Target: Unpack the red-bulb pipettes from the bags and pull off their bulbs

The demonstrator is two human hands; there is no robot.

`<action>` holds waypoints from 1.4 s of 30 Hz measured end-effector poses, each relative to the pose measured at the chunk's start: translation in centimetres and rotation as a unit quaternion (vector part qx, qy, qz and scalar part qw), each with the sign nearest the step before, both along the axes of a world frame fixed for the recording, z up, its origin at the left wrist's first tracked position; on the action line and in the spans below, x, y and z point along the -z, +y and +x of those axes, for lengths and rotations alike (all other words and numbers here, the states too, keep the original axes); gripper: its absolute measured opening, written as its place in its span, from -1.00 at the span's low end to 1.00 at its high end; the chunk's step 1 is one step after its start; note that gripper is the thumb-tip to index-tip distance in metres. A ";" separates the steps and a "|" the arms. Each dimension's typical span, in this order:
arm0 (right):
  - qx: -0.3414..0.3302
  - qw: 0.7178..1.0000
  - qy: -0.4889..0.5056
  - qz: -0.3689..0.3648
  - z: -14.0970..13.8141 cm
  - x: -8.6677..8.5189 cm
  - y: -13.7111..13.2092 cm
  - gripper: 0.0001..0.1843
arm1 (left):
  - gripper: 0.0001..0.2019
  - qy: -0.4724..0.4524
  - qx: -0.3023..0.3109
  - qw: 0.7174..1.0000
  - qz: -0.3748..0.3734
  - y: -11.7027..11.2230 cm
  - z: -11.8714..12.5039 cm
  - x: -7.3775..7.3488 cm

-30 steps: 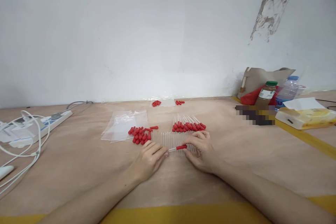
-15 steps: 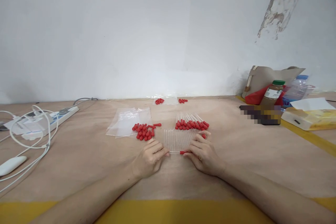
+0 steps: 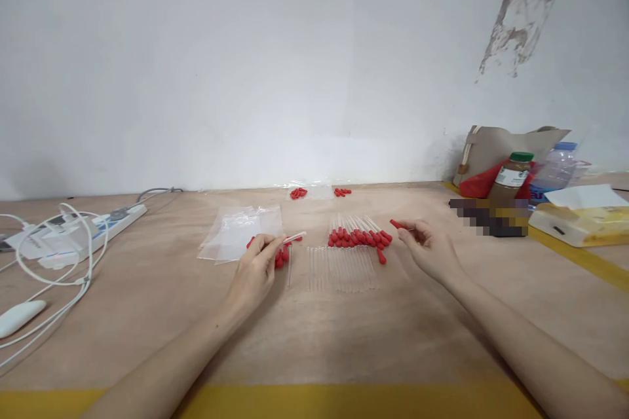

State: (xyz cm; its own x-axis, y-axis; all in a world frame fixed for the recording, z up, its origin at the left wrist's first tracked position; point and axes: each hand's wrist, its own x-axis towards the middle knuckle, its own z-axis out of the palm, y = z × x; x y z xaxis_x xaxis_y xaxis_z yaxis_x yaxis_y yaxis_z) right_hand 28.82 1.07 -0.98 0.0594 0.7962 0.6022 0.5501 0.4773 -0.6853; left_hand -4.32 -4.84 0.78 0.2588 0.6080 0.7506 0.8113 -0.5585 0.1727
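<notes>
Tube (image 3: 297, 236) clamped between fingers of left hand (image 3: 254, 270), likely light, brittle: hold mid-length; right hand (image 3: 430, 247) fingers pinch red bulb (image 3: 396, 224), probably soft.

Makeshift indoor workspace

A table (image 3: 304, 340) stood against a plain white wall (image 3: 221, 78) with a damaged patch (image 3: 515, 36). Clear tubes (image 3: 354, 268), red bulbs (image 3: 361, 237) and plastic bags (image 3: 240, 232) lay set out bench-style between a power strip (image 3: 120, 224) and bottles (image 3: 511, 177); whether home or workshop was unclear.

Single head view, forward and down over tabletop (image 3: 314, 347), facing wall (image 3: 246, 65).
</notes>
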 end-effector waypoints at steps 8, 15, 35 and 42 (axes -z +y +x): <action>-0.044 0.994 0.014 -0.099 -0.4 0.5 -0.5 -0.68 | -0.74 0.129 0.011 0.983 0.128 1.5 0.2 2.4; -0.034 0.988 -0.119 -0.095 -1.5 0.5 -1.6 -0.78 | -0.72 0.302 -0.002 0.951 0.068 1.1 0.8 2.2; 0.077 0.973 -0.216 -0.016 -2.1 0.9 -0.8 -0.74 | -0.79 0.227 0.056 0.967 -0.104 -0.2 2.2 1.6; 0.081 0.974 -0.211 -0.029 -2.0 1.1 -0.8 -0.76 | -0.81 0.173 0.049 0.983 -0.035 -0.1 1.9 1.4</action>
